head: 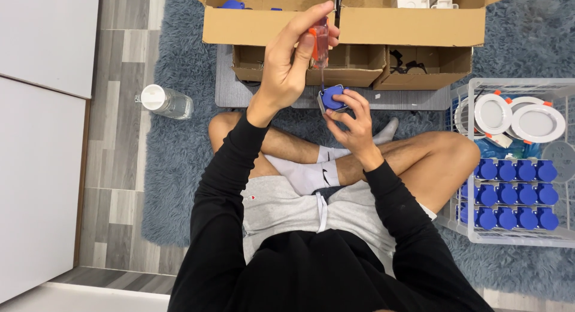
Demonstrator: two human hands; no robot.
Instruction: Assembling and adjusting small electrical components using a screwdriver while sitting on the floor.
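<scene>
Screwdriver (pixel 319 44) with a clear red-orange handle, held upright in the left hand (pixel 287 66), fingers wrapped round the handle, thin shaft pointing straight down. Tip meets the top of a blue socket part (pixel 331 98) (round blue face on a grey base, exact type hard to tell), which the right hand (pixel 354 123) grips from below and the side, fingers closed about it. Both hands are raised above the person's crossed legs, the socket part just in front of the shins, over the near edge of a grey mat (pixel 263 96). Person sits on a shaggy blue-grey rug (pixel 179 162), black sleeves, grey shorts, white socks. Ahead: a large open cardboard box (pixel 263 24) with smaller cardboard compartments below it; white parts show at its top right. To the person's right, a white wire basket (pixel 515 84) holding rows of blue round caps (pixel 515 192) near the front and white round light fittings (pixel 518 117) with orange clips further back. To the left, a clear plastic bottle (pixel 165 101) with a white cap lies on the rug's edge, well apart from both hands. Wood-pattern floor (pixel 120 48) beyond the rug.
</scene>
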